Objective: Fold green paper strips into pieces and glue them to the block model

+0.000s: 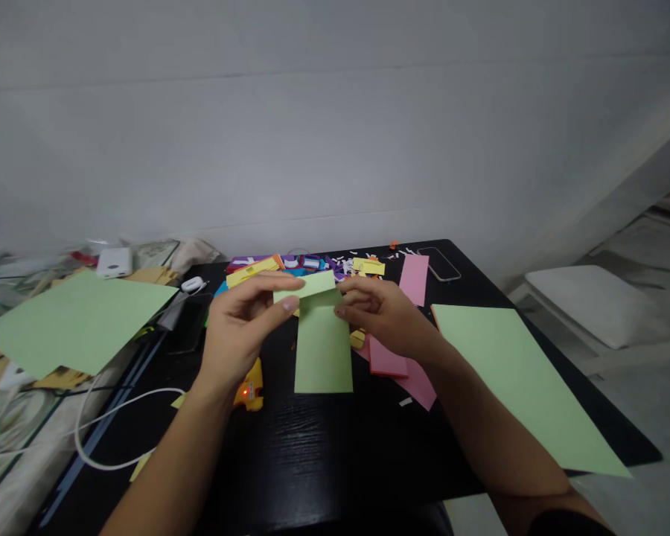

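Note:
A light green paper piece (324, 353) hangs in front of me over the black table, with a narrow paler green flap (317, 284) slanting across its top. I cannot tell whether flap and piece are one folded sheet or two. My left hand (237, 320) pinches the flap's left end between thumb and fingers. At the right side, the curled fingers of my right hand (385, 313) grip the upper edge of the green paper. Below my left hand lies a yellow gadget (250, 387) with a small glowing orange light. Pink paper pieces (388, 357) lie under my right wrist.
Paper scraps (343, 266) and a yellow strip (368, 266) litter the black table's (313, 461) back. A phone-shaped object (438, 264) lies at back right. Large green sheets lie right (519, 380) and left (83, 316). A white cable (78, 432) loops at left; a white stool (592, 301) stands right.

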Action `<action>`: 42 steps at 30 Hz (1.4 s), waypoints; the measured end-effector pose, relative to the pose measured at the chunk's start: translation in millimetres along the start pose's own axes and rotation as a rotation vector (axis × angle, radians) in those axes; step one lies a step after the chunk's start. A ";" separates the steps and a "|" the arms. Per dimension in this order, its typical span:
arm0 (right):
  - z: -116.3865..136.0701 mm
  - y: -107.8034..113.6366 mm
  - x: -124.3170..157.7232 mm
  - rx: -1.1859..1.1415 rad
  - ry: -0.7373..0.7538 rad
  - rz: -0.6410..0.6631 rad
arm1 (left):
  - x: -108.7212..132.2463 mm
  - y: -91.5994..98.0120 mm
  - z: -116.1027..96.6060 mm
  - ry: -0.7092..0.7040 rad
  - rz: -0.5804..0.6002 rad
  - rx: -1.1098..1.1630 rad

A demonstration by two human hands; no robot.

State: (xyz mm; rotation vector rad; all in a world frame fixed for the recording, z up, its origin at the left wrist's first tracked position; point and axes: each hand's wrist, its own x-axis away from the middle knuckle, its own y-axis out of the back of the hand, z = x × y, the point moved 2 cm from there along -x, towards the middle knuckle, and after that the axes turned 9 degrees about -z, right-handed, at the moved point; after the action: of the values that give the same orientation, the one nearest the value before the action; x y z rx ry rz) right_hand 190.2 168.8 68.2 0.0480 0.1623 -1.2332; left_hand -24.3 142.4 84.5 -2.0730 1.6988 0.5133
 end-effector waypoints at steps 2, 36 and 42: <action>-0.2 1.6 -2.4 -0.017 0.059 -0.036 | 1.2 0.5 -3.0 -0.050 0.001 0.027; 19.7 -11.0 22.1 0.271 0.521 -0.474 | 2.2 -12.0 -0.4 0.092 0.199 -0.143; 10.8 -12.0 14.9 0.099 0.380 -0.344 | 2.7 -14.3 -1.3 0.143 0.184 -0.145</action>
State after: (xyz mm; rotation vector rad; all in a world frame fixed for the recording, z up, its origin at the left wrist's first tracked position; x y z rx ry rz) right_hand 184.8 149.5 77.3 0.3534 0.4545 -1.5669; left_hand -9.7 141.9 85.4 -2.1084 2.0032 0.5721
